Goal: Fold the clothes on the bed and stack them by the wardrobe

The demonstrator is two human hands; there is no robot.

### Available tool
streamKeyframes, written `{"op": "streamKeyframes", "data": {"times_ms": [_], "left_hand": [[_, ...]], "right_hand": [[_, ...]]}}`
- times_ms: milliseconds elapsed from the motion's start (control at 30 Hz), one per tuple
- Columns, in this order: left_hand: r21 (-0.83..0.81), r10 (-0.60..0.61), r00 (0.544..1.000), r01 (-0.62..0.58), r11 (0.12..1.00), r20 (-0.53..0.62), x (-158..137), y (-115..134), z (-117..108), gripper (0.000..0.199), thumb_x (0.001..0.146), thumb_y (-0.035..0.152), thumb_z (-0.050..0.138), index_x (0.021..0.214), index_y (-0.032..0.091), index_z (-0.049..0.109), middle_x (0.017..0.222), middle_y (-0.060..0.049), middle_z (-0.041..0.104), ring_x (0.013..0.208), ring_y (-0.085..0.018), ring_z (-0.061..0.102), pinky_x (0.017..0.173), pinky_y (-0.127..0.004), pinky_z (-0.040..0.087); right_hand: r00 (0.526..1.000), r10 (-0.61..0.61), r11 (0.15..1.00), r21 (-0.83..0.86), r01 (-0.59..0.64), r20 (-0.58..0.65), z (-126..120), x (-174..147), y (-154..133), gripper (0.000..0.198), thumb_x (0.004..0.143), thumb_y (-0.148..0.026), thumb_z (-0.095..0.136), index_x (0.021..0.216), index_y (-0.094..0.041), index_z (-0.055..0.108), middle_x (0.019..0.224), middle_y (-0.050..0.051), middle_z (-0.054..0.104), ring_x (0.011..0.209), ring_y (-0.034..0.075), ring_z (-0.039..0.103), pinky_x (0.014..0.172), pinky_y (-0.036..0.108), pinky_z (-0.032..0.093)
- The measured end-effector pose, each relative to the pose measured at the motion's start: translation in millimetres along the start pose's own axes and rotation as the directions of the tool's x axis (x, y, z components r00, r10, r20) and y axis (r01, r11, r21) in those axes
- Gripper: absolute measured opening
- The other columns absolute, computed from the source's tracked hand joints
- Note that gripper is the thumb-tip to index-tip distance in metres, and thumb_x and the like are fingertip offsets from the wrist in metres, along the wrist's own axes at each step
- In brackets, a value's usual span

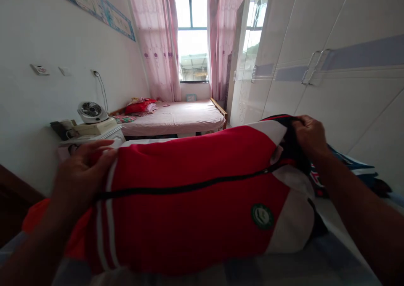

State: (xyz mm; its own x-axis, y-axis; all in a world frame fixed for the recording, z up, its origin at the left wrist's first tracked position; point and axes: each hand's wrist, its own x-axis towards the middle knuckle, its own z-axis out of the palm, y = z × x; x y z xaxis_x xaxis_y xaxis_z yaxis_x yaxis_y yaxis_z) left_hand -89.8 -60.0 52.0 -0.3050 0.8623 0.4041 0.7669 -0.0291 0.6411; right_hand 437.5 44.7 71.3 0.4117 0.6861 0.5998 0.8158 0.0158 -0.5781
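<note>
A red zip-up jacket (189, 223) with light shoulder panels and a dark collar lies spread sideways before me. A dark zipper (186, 188) runs along its front, and a round green badge (262, 216) sits on the chest. At the white-striped hem, my left hand (83, 170) pinches the fabric between thumb and fingers. My right hand (311, 136) is closed on the dark cloth by the collar and shoulder. Orange cloth (77, 237) shows under the hem end, partly hidden by my left forearm.
Blue and white clothing (350, 161) lies beyond my right forearm. A small fan (92, 111) stands on a white cabinet (110, 132) to the left. Farther off is a bed (179, 119) with a pink sheet. A white wardrobe (284, 96) lines the right side.
</note>
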Motion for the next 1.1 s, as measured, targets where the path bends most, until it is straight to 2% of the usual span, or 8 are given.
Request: {"op": "streamKeyframes", "data": {"times_ms": [67,167,300,467,600,767,900,1100], "left_hand": [[-0.096,-0.043,0.996,0.051,0.994,0.078,9.9,14.8,26.1,0.062,0.084,0.055,0.042,0.135,0.019,0.036,0.132,-0.009,0.053,0.111,-0.028,0.059,0.085,-0.04,0.054],[-0.112,-0.02,0.958,0.054,0.992,0.285,6.9,9.5,65.9,0.069,0.078,0.056,0.049,0.128,0.009,0.045,0.126,-0.016,0.057,0.105,-0.027,0.062,0.087,-0.037,0.053],[0.021,-0.011,0.911,0.003,1.0,0.413,-13.1,-18.2,95.7,0.072,0.078,0.057,0.045,0.131,0.007,0.045,0.128,-0.019,0.056,0.111,-0.028,0.059,0.098,-0.039,0.044],[0.022,0.004,0.885,-0.016,1.0,0.465,-35.5,-26.9,94.5,0.068,0.072,0.052,0.055,0.124,0.008,0.053,0.117,-0.015,0.064,0.109,-0.029,0.06,0.095,-0.036,0.046],[-0.101,0.122,0.745,-0.073,0.992,0.655,-41.9,-18.7,76.0,0.042,0.078,0.042,0.052,0.109,0.016,0.064,0.104,-0.005,0.07,0.097,-0.022,0.065,0.089,-0.031,0.049],[0.327,0.222,0.897,-0.356,0.875,0.383,-8.7,-18.6,75.4,0.043,0.085,0.029,0.039,0.118,0.012,0.06,0.117,-0.015,0.064,0.109,-0.03,0.058,0.093,-0.042,0.044],[0.409,0.298,0.853,-0.477,0.778,0.429,28.2,-27.4,102.8,0.053,0.074,0.022,0.057,0.127,0.021,0.053,0.146,-0.014,0.037,0.135,-0.036,0.029,0.106,-0.055,0.025],[0.491,0.269,0.8,-0.556,0.671,0.537,53.3,-35.7,124.0,0.029,0.086,0.011,0.041,0.101,0.018,0.065,0.124,-0.013,0.056,0.103,-0.025,0.059,0.082,-0.037,0.047]], "right_hand": [[0.994,0.094,0.987,-0.124,-0.1,-0.053,-9.8,4.9,22.0,0.045,0.085,-0.035,0.042,0.112,-0.006,0.063,0.102,0.019,0.066,0.085,0.02,0.057,0.073,0.031,0.038],[0.97,0.207,0.943,-0.289,-0.164,0.127,-11.2,-10.0,64.5,0.044,0.082,-0.031,0.048,0.114,-0.004,0.061,0.103,0.021,0.065,0.091,0.023,0.059,0.076,0.032,0.038],[0.975,0.119,0.937,-0.347,-0.048,0.188,-8.8,-49.6,102.9,0.045,0.081,-0.029,0.047,0.118,-0.004,0.056,0.107,0.021,0.063,0.096,0.026,0.059,0.081,0.033,0.042],[0.992,-0.085,0.926,-0.36,0.113,0.093,-10.2,-86.3,102.1,0.046,0.083,-0.034,0.041,0.121,-0.012,0.052,0.111,0.021,0.058,0.109,0.031,0.052,0.091,0.04,0.042],[0.967,-0.195,0.91,-0.337,0.24,0.162,-1.2,-100.7,96.3,0.046,0.082,-0.038,0.039,0.121,-0.015,0.05,0.117,0.02,0.055,0.11,0.03,0.052,0.094,0.04,0.042],[0.925,-0.336,0.834,-0.401,0.379,0.176,19.6,-119.3,92.5,0.04,0.084,-0.039,0.035,0.116,-0.021,0.05,0.114,0.017,0.058,0.109,0.031,0.053,0.093,0.041,0.043],[0.898,-0.369,0.791,-0.426,0.439,0.24,30.6,-138.3,89.7,0.036,0.084,-0.035,0.036,0.117,-0.025,0.048,0.12,0.015,0.057,0.114,0.03,0.052,0.09,0.044,0.043],[0.861,-0.4,0.75,-0.427,0.505,0.314,36.1,-143.7,97.3,0.031,0.086,-0.029,0.037,0.109,-0.02,0.056,0.118,0.013,0.059,0.112,0.028,0.053,0.09,0.041,0.044]]}}
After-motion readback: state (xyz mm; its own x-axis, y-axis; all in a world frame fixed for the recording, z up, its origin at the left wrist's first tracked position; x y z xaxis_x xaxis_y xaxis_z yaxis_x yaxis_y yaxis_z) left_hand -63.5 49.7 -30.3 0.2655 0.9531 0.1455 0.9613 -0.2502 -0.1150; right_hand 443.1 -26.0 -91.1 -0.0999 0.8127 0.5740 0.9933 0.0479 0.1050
